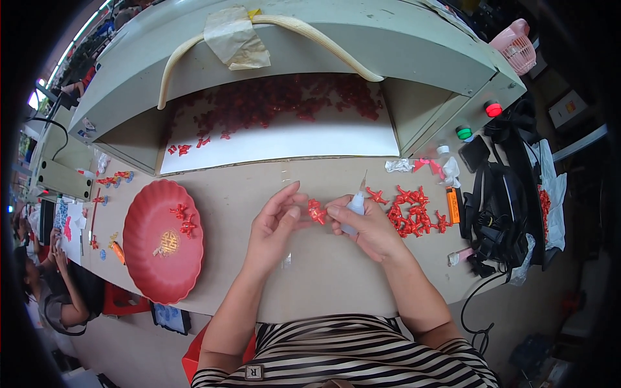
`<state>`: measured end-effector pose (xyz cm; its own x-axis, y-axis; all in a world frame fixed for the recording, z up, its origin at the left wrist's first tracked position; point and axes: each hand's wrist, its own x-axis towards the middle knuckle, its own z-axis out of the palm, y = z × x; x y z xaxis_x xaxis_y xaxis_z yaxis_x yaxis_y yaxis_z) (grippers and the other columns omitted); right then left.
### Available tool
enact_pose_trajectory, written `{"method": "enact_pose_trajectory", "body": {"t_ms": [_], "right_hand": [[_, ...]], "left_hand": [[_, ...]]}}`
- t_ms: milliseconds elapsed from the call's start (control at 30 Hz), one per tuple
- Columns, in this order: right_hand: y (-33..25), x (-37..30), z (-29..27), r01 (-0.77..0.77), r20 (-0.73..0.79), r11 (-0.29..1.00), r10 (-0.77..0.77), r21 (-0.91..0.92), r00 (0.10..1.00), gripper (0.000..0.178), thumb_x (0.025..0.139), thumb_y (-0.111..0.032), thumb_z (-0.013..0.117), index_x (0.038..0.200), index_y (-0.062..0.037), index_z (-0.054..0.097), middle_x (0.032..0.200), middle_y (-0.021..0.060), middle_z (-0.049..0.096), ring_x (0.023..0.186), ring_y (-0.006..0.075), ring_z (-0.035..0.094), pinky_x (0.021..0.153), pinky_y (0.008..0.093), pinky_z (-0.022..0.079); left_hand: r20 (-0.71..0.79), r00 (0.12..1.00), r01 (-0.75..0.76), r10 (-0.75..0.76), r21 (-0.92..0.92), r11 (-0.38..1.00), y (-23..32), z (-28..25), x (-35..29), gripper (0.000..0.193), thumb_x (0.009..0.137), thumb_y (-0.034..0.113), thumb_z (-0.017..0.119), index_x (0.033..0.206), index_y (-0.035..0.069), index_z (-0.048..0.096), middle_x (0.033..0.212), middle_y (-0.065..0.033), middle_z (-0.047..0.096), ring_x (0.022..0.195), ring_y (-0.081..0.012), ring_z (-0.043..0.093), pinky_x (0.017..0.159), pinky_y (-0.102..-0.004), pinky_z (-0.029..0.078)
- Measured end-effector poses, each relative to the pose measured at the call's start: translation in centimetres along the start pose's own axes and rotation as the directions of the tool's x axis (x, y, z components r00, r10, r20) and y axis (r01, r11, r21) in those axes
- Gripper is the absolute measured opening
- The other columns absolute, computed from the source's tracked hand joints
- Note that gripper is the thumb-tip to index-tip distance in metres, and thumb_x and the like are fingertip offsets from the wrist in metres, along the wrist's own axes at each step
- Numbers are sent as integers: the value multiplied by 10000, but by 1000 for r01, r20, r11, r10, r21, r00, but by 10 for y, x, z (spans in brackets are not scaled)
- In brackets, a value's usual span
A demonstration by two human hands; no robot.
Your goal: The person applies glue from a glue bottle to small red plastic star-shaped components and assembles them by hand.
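Note:
Between my hands, over the middle of the table, is a small glossy red figurine (316, 211). The thumb and forefinger of my right hand (367, 226) pinch its right side. That same hand also grips a small translucent squeeze bottle (353, 213), its thin needle tip pointing up and away from me. My left hand (277, 216) is open just left of the figurine, fingers spread and curved toward it; I see a gap at the thumb. Right of my right hand, several more red figurines (414, 213) lie in a cluster.
A scalloped red tray (134, 213) holds a few red figurines at left. Ahead, a grey-green cabinet (440, 119) opens onto a white surface (278, 149) strewn with red pieces. An orange box (452, 205) and a black bag (495, 207) are at right. Another person (61, 291) sits far left.

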<state>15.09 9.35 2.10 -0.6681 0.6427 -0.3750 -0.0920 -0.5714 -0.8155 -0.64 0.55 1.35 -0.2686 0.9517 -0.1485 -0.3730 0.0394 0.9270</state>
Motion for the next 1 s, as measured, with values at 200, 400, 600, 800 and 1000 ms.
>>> {"method": "enact_pose_trajectory", "body": {"t_ms": [200, 400, 600, 800, 1000], "right_hand": [[3, -2, -4, -101, 104, 990, 90, 101, 990, 235, 850, -188, 595, 980, 8, 595, 869, 42, 596, 721, 88, 529, 666, 222, 451], [1, -1, -2, 12, 17, 998, -11, -54, 1000, 248, 880, -220, 551, 985, 3, 575, 869, 54, 595, 698, 104, 547, 639, 236, 463], [-17, -11, 0, 71, -120, 886, -140, -458, 983, 226, 862, -200, 578, 980, -11, 540, 897, 53, 604, 732, 102, 560, 646, 230, 461], [-8, -8, -6, 326, -2, 830, -366, -452, 931, 258, 804, -163, 655, 993, -28, 544, 887, 33, 596, 778, 79, 535, 673, 212, 431], [-14, -13, -7, 418, -22, 744, -501, -522, 865, 298, 794, -184, 670, 1005, -19, 539, 839, 24, 588, 743, 79, 526, 657, 221, 420]], "left_hand": [[212, 894, -448, 395, 439, 779, -3, -3, -1, 384, 769, -45, 586, 1136, 49, 530, 1146, -110, 542, 1041, -191, 545, 851, -304, 465], [160, 914, -403, 373, 465, 788, -10, -6, -3, 280, 759, 22, 655, 1029, 31, 581, 996, -93, 606, 881, -165, 592, 777, -266, 477], [6, 914, -351, 405, 509, 786, -6, -5, -1, 237, 755, 33, 667, 986, 25, 616, 936, -84, 606, 805, -150, 584, 720, -248, 474], [27, 889, -390, 457, 568, 724, -12, -3, 1, 243, 749, 20, 669, 986, 22, 615, 924, -81, 589, 810, -147, 578, 703, -244, 480], [-53, 906, -349, 419, 467, 813, -20, 0, 4, 223, 767, 18, 655, 986, 10, 612, 931, -67, 566, 810, -125, 569, 692, -230, 478]]}}
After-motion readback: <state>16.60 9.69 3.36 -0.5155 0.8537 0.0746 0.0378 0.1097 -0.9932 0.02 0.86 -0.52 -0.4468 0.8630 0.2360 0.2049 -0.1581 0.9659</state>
